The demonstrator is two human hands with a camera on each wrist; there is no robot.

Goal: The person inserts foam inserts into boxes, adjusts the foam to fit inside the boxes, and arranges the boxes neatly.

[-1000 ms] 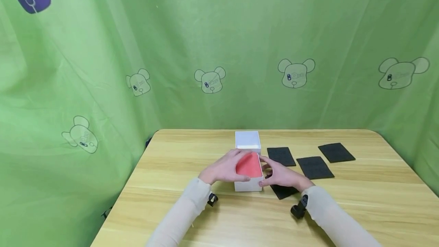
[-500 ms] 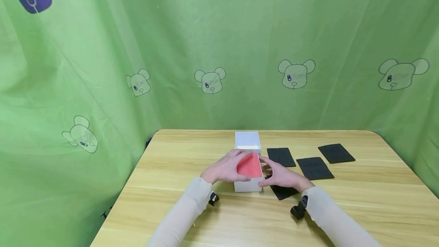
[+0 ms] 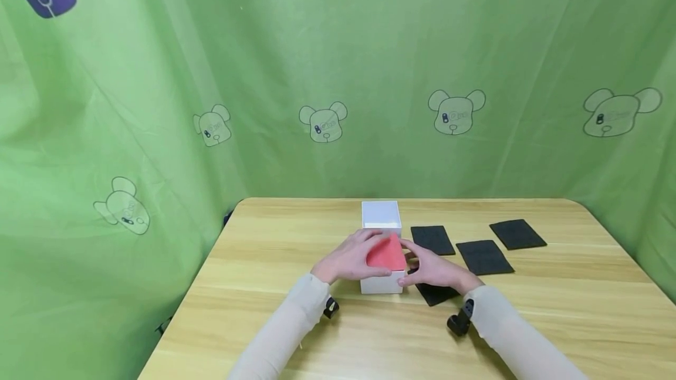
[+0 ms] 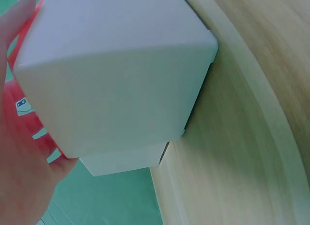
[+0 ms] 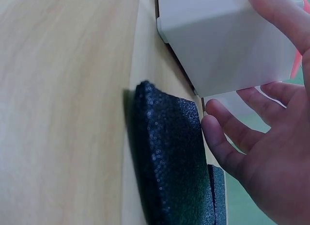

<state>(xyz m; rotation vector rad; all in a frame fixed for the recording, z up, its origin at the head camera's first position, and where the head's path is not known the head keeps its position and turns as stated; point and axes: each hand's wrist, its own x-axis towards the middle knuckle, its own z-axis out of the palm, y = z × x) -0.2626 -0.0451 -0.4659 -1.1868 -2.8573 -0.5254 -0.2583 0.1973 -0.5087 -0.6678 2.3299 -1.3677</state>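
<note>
Seemingly you're fitting the red sheet (image 3: 388, 257): both half-curled, your left hand (image 3: 348, 257) grips its edges, your right hand (image 3: 435, 270) the near box (image 3: 381, 285). Perhaps level it next.

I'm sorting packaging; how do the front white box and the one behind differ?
The front box has red material at its top; the rear box shows none. The left hand and right hand flank the front box; the rear box sits beyond them. Both boxes are white.
</note>
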